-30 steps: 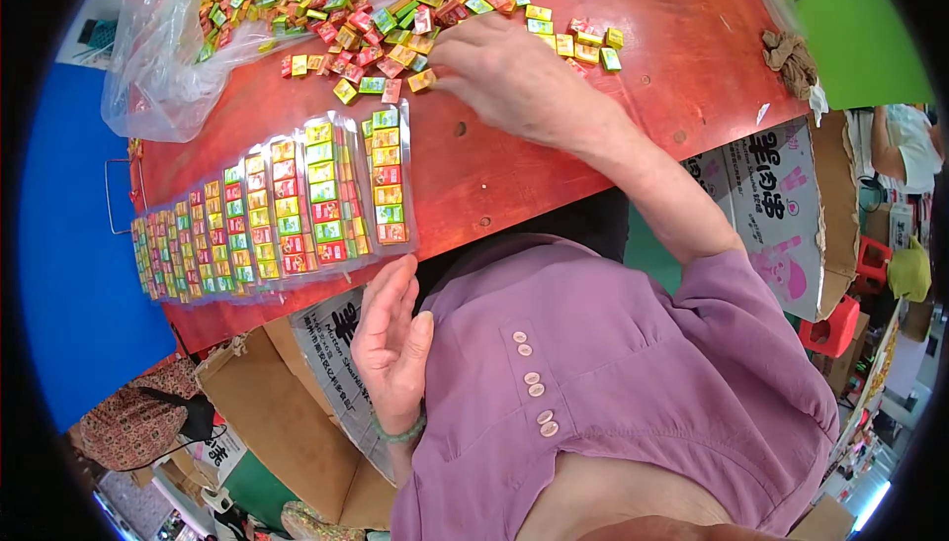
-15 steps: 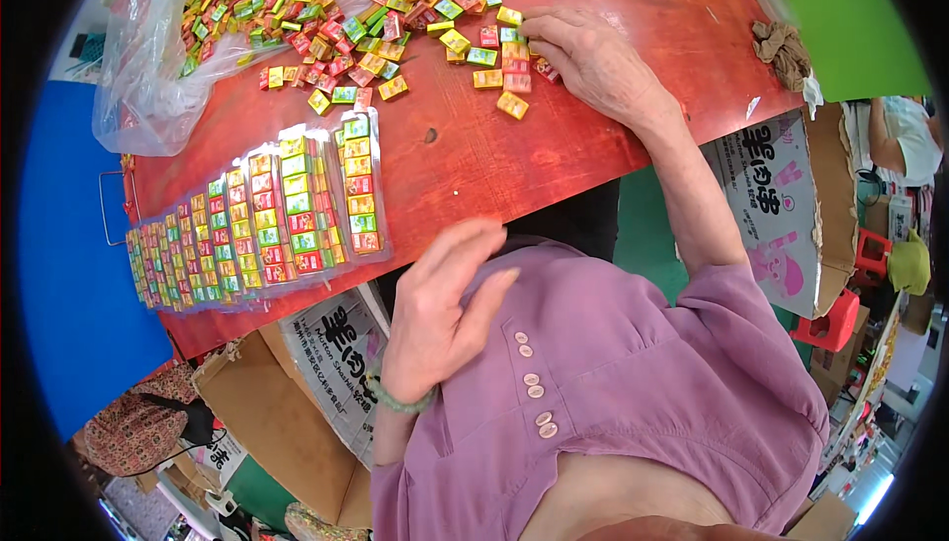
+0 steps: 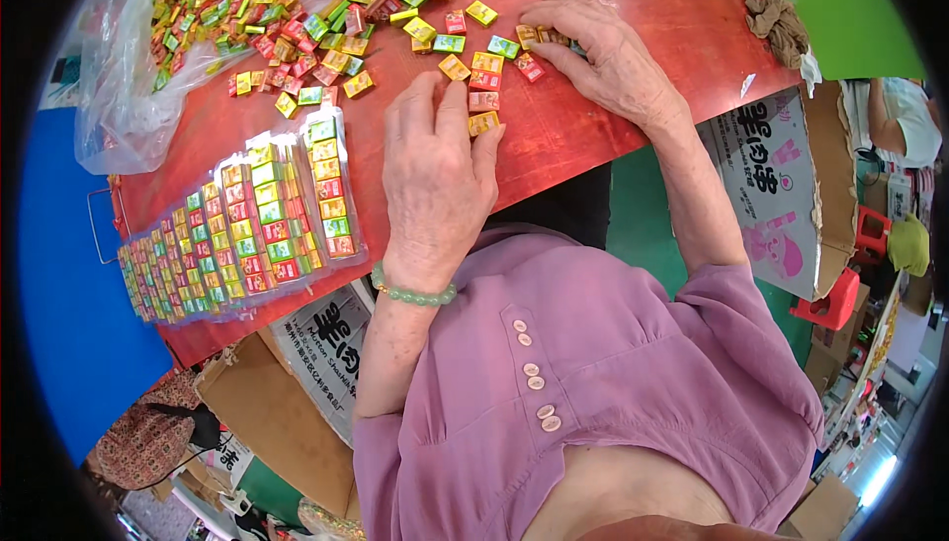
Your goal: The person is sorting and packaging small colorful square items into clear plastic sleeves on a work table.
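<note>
My left hand point(image 3: 435, 165), a green bead bracelet at its wrist, lies over the table with fingers and thumb apart. Its thumb is beside the nearest yellow box point(image 3: 483, 124) of a short column of small boxes; whether they touch I cannot tell. Above that one lie a pink-red box point(image 3: 484, 101) and a red box point(image 3: 485, 79). My right hand point(image 3: 603, 56) curls its fingers and thumb around a short row of small boxes point(image 3: 539, 36), partly hidden beneath the fingers. A single red box point(image 3: 530, 67) lies just below its thumb.
A large heap of small coloured boxes point(image 3: 267, 7) spills from a clear plastic bag point(image 3: 129, 96) at the far left. Clear plastic strips filled with boxes point(image 3: 267, 205) stand at the table's near left edge. A brown cloth point(image 3: 777, 31) lies far right. Cardboard cartons point(image 3: 771, 185) stand below.
My left hand has moved up from in front of my body to the column of boxes. My right hand stays at the boxes, some now gathered under its fingers. The view has shifted slightly.
</note>
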Demonstrator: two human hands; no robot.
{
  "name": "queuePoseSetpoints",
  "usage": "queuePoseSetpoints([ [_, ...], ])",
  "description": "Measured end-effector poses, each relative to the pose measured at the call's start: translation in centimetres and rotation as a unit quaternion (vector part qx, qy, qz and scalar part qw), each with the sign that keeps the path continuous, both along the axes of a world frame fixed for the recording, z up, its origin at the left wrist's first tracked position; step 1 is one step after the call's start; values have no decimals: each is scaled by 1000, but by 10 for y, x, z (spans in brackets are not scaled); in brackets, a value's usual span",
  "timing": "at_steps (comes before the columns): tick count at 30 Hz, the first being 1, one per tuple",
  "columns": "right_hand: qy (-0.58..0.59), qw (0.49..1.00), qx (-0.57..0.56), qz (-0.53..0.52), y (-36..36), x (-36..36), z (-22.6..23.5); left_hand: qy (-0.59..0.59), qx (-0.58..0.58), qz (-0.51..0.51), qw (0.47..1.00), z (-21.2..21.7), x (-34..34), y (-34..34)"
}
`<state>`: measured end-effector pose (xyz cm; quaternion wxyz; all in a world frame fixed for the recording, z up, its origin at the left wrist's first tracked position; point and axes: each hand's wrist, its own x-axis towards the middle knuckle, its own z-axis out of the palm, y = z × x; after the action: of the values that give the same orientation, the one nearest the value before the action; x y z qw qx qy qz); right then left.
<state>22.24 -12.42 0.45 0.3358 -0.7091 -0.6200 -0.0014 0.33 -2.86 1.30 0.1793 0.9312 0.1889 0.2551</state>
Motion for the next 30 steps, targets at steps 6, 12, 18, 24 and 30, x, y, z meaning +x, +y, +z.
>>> queuePoseSetpoints([
  [6,-72,997,-31,20,6,7,8,11,-8,59,998,-2,9,-4],
  [12,-80,979,-132,132,31,11,25,35,-10,77,996,-4,20,-3],
  [18,-67,966,-215,127,40,7,39,25,-9,57,998,-6,22,8],
  [24,-71,974,-185,110,39,-1,34,6,6,44,999,-1,24,11],
  [30,-83,973,-170,129,39,-2,25,20,0,50,999,-6,25,9],
])
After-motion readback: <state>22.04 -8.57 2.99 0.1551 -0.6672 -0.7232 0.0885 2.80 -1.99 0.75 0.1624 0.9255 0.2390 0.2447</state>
